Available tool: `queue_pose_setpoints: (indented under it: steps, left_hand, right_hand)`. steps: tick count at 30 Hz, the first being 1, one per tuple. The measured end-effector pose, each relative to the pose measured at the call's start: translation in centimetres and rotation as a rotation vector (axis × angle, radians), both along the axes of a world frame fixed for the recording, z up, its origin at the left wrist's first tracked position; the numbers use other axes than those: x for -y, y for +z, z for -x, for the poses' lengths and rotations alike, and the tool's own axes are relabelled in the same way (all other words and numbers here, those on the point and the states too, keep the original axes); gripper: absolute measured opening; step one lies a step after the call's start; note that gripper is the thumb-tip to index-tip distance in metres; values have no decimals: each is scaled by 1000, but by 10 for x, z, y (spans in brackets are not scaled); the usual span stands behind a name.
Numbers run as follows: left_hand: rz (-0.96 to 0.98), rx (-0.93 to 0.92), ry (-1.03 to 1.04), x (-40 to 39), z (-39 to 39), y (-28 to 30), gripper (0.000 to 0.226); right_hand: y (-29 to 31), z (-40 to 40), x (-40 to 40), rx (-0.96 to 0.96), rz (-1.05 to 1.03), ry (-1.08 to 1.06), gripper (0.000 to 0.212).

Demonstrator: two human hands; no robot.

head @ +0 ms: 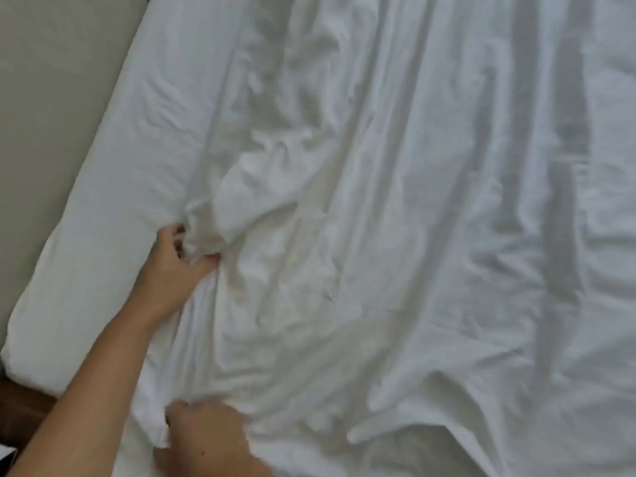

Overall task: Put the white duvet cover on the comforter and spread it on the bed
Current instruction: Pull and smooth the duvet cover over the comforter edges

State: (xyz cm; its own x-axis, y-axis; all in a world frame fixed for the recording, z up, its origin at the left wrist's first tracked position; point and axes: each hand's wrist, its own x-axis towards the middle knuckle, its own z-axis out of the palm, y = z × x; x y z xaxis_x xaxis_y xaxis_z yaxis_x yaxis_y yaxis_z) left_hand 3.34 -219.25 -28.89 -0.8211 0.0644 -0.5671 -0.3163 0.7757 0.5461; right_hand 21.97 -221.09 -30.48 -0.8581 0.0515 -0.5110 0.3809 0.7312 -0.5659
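Bunching white duvet cover (361, 218) — left hand (175, 266) and right hand (206, 432) both gripping folds

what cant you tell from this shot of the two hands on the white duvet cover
Head view only:
- Comforter: not visible; the crumpled white fabric duvet cover hides whether it is inside.
- Right hand: fingertips buried in fabric, wrist cut by the bottom edge.
- Left hand: fingertips hidden in a gripped bunch.
- Bed's far side: cut off.
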Motion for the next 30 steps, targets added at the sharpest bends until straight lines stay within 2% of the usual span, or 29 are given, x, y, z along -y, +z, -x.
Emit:
queue_pose_setpoints:
  steps: [3, 4, 6, 7, 9, 11, 13, 15, 16, 17, 19, 20, 21, 23, 25, 29, 30]
  left_hand:
    - [-279, -159, 241, -35, 41, 14, 52]
    - [-273, -175, 267, -51, 58, 12, 52]
    - [-179, -114, 115, -92, 92, 4, 69]
    - [-123, -85, 20, -114, 102, -1, 81]
    - [5, -115, -145, -160, 108, -9, 89]
    - [60, -258, -270, -195, 102, -6, 73]
    - [116, -511, -338, -197, 104, 13, 60]
    - [225, -722, -268, -163, 135, 24, 61]
    - [317, -742, -211, -140, 154, 23, 63]
    - [425, -706, -123, -117, 169, 18, 63]
    - [501, -460, 176, -96, 182, -7, 56]
    - [528, -306, 328, -95, 177, -18, 54]
    - [552, -231, 402, -97, 169, -24, 51]
    - [471, -405, 264, -108, 163, -30, 38]
    - [261, -489, 133, -119, 167, -20, 37]
    - [-113, -224, 286, -154, 192, -5, 66]
    - [-117, -177, 244, -163, 196, -5, 68]
  right_hand:
    - [8, 3, -8, 11, 6, 44, 64]
    - [13, 7, -12, 48, 12, 27, 64]
    - [18, 11, -17, 41, 1, -72, 71]
    - [20, 9, -21, 1, -7, -86, 67]
    - [23, 8, -42, -126, 4, -170, 44]
    - [23, 13, -63, -179, 138, -319, 30]
    - [24, 21, -80, -247, 266, -451, 20]
    - [31, 28, -104, -323, 334, -496, 14]
    - [35, 33, -117, -388, 351, -530, 12]
    - [37, 36, -131, -452, 347, -557, 11]
    - [25, 42, -154, -524, 224, -586, 7]
    - [17, 43, -160, -499, 148, -603, 6]
    - [10, 45, -166, -454, 100, -637, 8]
    - [-5, 45, -178, -431, 52, -661, 15]
    - [-9, 48, -186, -428, 10, -636, 19]
    - [-15, 57, -186, -458, -33, -647, 26]
    - [-18, 59, -183, -469, -30, -646, 27]
